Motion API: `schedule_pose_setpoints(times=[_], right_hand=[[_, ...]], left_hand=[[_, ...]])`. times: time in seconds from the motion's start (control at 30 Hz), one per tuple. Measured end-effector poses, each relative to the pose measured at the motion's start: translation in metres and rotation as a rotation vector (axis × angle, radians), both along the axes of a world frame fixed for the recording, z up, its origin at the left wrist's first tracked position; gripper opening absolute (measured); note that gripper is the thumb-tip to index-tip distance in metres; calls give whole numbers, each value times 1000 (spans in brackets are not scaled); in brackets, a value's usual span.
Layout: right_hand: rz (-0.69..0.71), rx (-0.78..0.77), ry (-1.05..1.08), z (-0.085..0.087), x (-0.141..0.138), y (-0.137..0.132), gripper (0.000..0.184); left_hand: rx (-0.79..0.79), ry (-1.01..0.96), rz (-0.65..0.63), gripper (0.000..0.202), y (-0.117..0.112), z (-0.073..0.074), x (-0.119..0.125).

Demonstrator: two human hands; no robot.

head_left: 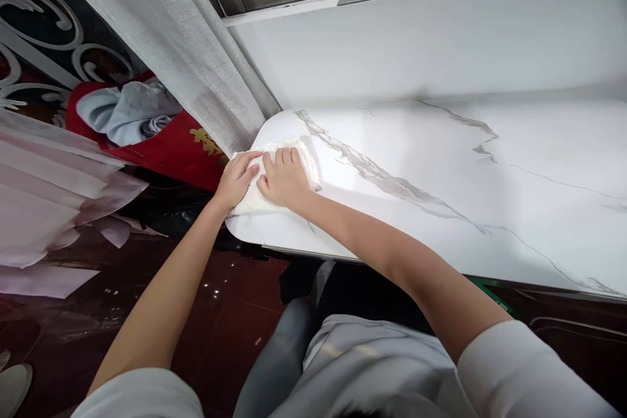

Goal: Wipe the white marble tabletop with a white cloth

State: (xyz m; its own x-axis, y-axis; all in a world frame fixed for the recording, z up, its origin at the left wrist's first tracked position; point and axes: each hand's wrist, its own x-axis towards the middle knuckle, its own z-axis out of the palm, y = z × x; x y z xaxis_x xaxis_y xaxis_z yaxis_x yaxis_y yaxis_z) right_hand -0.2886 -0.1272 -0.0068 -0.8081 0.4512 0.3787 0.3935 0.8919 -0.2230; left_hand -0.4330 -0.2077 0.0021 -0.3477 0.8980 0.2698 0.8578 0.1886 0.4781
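A white, fluffy-edged cloth (259, 201) lies spread on the rounded left end of a white tabletop (392, 144) with grey marble veining. My left hand (235, 181) rests on the cloth's left edge, its thumb and forefinger apart and pointing right. Just beside it, my right hand (286, 177) presses palm down on the middle of the cloth, fingers laid flat and thumb out to the left. A small gap separates the two hands. Whatever part of the cloth sits beneath the palms is hidden.
A pale curtain (196, 46) hangs against the table's left end. Behind it stands a red bag (166, 147) with grey-white fabric (125, 111) inside. Sheer pink fabric (44, 189) hangs at the left. A white wall panel (416, 46) backs the table. The floor (225, 313) is dark red.
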Motion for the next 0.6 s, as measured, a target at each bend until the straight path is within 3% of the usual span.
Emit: schedule_pose_setpoints(times=[0.17,0.3,0.47,0.6], right_hand=[[53,12,6,0,21,-19,53],[67,37,9,-2,38,-20,53],[64,48,18,-2,51,-4,48],[67,22,3,0,53,27,42]], left_hand=[[-29,56,69,43,-28,-1,28],[-38,93,124,40,-32,-2,53],[-26,135,118,38,-15,-4,69],[-12,158,156,37,16,-7,72]])
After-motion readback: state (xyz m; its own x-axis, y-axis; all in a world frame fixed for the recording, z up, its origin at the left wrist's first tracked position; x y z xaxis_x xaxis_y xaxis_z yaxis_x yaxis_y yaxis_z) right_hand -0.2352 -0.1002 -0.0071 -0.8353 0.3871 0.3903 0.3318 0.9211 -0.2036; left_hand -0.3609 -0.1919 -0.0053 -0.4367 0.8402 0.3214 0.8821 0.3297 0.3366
